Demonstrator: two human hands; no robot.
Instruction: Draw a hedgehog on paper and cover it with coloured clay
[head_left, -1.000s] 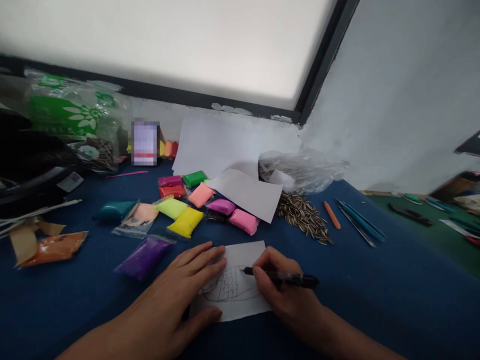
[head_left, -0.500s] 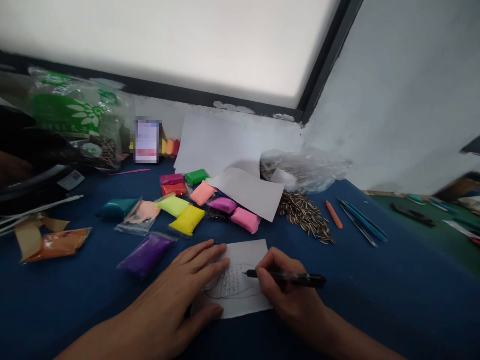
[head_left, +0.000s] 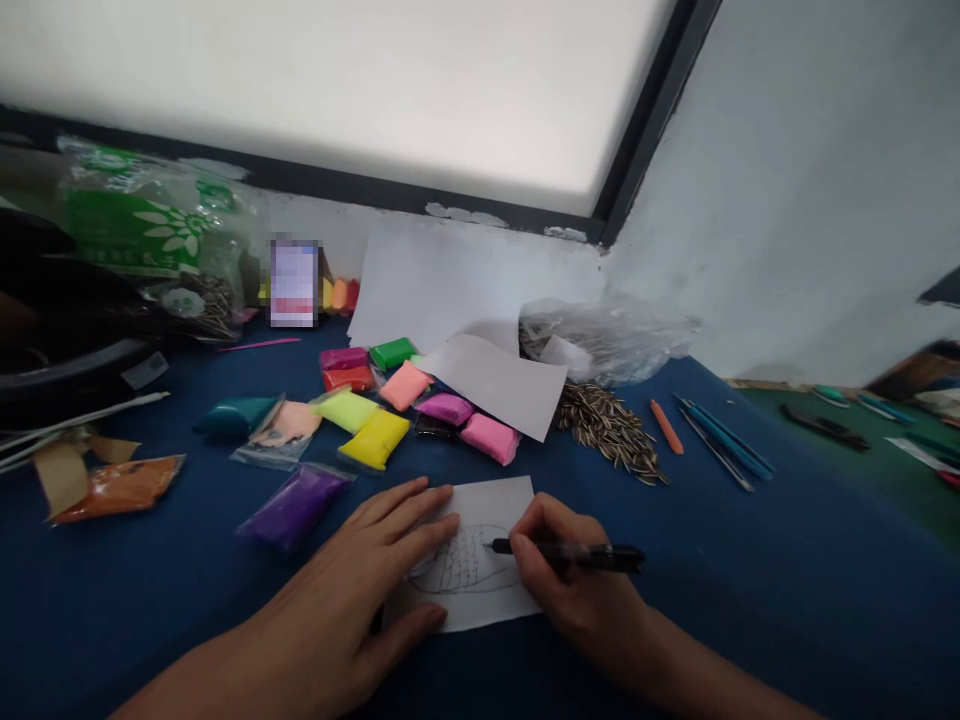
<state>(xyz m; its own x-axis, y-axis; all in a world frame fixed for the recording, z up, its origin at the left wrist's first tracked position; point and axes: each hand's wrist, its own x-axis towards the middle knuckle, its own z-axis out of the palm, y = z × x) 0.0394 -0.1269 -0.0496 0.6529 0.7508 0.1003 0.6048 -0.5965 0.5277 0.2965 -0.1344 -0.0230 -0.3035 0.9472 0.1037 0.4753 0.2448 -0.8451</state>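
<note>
A small sheet of white paper (head_left: pixel 487 610) lies on the blue tabletop, with an outlined shape filled by rows of small curved marks (head_left: pixel 463 560). My left hand (head_left: pixel 375 575) rests flat on the paper's left side, fingers spread and thumb apart. My right hand (head_left: pixel 581 575) grips a black pen (head_left: pixel 600 556), its tip at the drawing's right part, on or just above the paper. Beyond my left hand lies a purple clay packet (head_left: pixel 292 510). Past the paper's far edge are a yellow packet (head_left: pixel 376 440) and a pink packet (head_left: pixel 490 437).
Striped sunflower seeds (head_left: pixel 611 430) spill from a clear bag (head_left: pixel 622 335) at the back right. Near them lie an orange stick (head_left: pixel 666 427) and blue tools (head_left: pixel 724 440). Larger white sheets (head_left: pixel 442 280) lean at the wall beside a blurred phone (head_left: pixel 294 285). An orange packet (head_left: pixel 124 490) sits left.
The pen has shifted very slightly along the rows of marks, staying in my right hand. My left hand keeps its place on the paper.
</note>
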